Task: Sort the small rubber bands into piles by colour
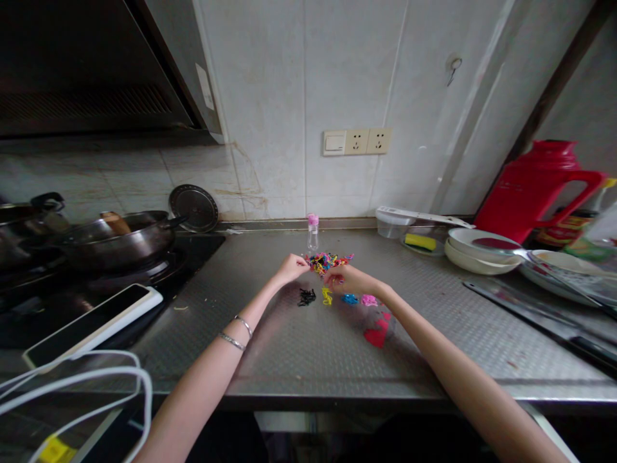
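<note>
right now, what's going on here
The person's left hand is at the left edge of a mixed pile of small coloured bands on the metal counter; the right hand is at the pile's near right side. Any grip is unclear. Nearer lie, left to right, a black clump, yellow clump, blue clump and pink clump. A pink-capped bottle stands behind.

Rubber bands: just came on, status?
Left hand, right hand at mixed pile. Black heap, yellow heap, blue heap, pink heap nearer. Bottle close behind pile.
</note>
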`<state>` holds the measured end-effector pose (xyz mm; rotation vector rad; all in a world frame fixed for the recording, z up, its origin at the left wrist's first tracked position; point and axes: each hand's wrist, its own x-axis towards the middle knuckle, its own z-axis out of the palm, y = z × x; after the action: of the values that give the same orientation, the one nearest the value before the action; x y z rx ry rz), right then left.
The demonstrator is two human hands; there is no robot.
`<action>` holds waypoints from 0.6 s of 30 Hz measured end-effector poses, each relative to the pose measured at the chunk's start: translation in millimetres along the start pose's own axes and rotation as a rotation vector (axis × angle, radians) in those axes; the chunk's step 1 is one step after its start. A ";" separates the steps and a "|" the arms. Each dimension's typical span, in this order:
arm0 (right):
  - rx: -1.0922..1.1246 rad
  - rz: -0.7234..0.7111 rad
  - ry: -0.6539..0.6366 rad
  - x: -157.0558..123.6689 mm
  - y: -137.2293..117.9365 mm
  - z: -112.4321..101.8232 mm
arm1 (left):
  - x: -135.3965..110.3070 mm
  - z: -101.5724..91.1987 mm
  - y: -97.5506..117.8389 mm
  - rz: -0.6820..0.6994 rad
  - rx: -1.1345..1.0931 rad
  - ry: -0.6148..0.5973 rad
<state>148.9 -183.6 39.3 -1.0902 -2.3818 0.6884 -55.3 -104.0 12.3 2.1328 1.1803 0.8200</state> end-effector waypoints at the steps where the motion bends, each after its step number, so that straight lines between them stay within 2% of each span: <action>1: 0.004 -0.001 0.002 0.3 -2.4 1.7 | 0.6 -1.2 -2.3 -0.025 0.029 0.029; 4: -0.016 0.009 0.043 -0.4 -4.2 -1.2 | 0.5 -5.8 -7.4 -0.112 0.114 0.111; 8: -0.091 0.054 0.133 -3.4 6.4 -15.1 | -3.3 -9.3 -8.4 -0.209 0.213 0.171; 14: -0.168 0.167 0.241 -10.3 33.5 -26.7 | -9.2 -1.6 -0.8 -0.174 0.252 0.117; 18: -0.181 0.207 0.268 -13.1 42.1 -28.2 | -10.1 3.2 2.2 -0.108 0.293 0.066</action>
<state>196.6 -162.7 34.1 -1.4232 -2.1528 0.3676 -56.1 -114.4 9.3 2.2611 1.5162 0.7100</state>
